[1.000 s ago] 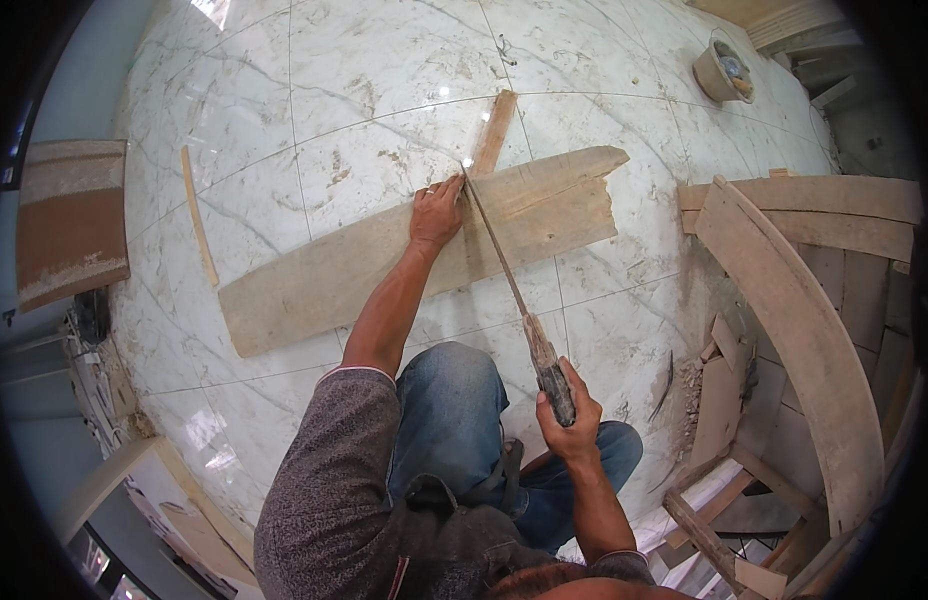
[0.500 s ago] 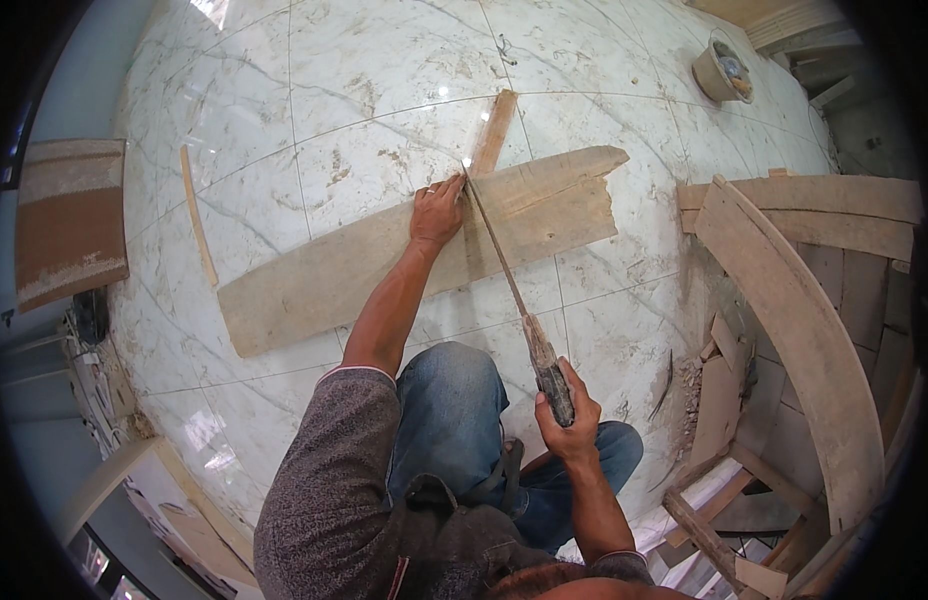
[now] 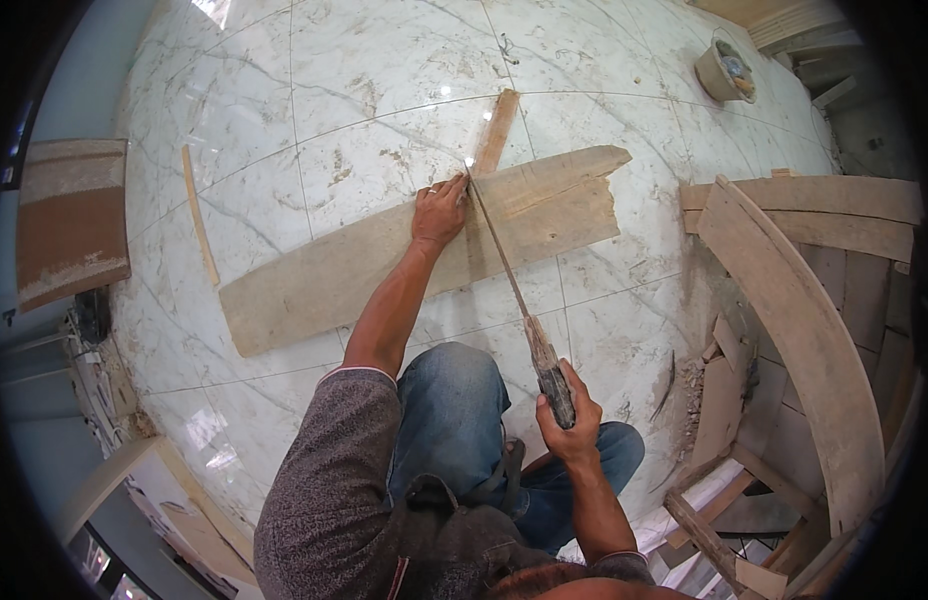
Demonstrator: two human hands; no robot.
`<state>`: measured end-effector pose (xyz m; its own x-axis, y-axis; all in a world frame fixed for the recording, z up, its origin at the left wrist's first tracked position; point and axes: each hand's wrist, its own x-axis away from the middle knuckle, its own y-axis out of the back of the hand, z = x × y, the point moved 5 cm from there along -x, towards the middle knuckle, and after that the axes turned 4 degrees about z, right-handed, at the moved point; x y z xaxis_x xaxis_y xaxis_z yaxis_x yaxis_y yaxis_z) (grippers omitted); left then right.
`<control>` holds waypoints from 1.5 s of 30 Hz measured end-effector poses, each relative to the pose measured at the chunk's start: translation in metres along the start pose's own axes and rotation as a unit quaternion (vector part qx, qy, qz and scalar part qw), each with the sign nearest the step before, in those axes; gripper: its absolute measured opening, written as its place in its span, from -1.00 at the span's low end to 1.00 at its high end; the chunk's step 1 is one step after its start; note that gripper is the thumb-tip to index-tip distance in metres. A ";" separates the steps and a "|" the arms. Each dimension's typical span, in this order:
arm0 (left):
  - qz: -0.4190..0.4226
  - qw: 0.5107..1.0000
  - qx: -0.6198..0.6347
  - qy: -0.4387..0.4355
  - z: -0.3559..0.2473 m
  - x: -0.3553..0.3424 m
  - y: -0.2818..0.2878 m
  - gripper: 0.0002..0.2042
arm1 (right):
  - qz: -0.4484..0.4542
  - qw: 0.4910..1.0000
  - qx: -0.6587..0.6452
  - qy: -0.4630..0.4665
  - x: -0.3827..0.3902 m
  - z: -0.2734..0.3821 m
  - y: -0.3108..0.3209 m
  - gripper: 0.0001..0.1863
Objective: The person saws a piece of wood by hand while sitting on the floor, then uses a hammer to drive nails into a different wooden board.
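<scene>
A long, weathered wooden board (image 3: 334, 285) lies slanted in front of me, its right end broken and jagged. My left hand (image 3: 439, 210) bears on the far part of the board, fingers together and gripping at its far edge. Close beside those fingers, the thin blade of a handsaw (image 3: 499, 235) crosses the board from the far edge toward me. My right hand (image 3: 572, 415) is wrapped round the saw's dark, worn handle near my knee. A reddish wooden strip (image 3: 498, 130) sticks out beyond the board's far edge; whether it runs on underneath is hidden.
White marbled floor tiles (image 3: 374, 60) are smeared with dirt. A thin wood strip (image 3: 198, 215) lies at left, near a brown-and-grey panel (image 3: 72, 225). Curved planks (image 3: 799, 340) and a wooden frame (image 3: 719, 545) stand at right. A bucket (image 3: 724, 72) sits at far right.
</scene>
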<state>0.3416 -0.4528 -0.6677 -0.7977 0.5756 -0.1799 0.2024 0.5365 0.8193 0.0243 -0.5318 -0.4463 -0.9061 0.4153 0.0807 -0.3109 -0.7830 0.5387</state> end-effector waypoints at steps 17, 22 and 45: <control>-0.014 1.000 -0.027 0.005 -0.001 -0.001 -0.001 -0.64 | 0.003 1.000 0.027 0.007 0.003 -0.011 -0.011 -0.42; -0.039 0.997 -0.055 0.035 0.004 -0.002 -0.001 -0.66 | -0.009 0.998 0.004 -0.067 -0.026 -0.009 -0.017 -0.41; 0.057 0.980 -0.104 0.162 0.004 -0.015 -0.004 -0.69 | -0.001 1.000 0.011 -0.025 -0.019 0.013 -0.001 -0.45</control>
<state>0.3550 -0.4606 -0.6707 -0.9223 0.3795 0.0731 0.2062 0.3232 0.9236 0.0460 -0.5330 -0.4379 -0.8897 0.4400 0.1217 -0.3058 -0.7724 0.5567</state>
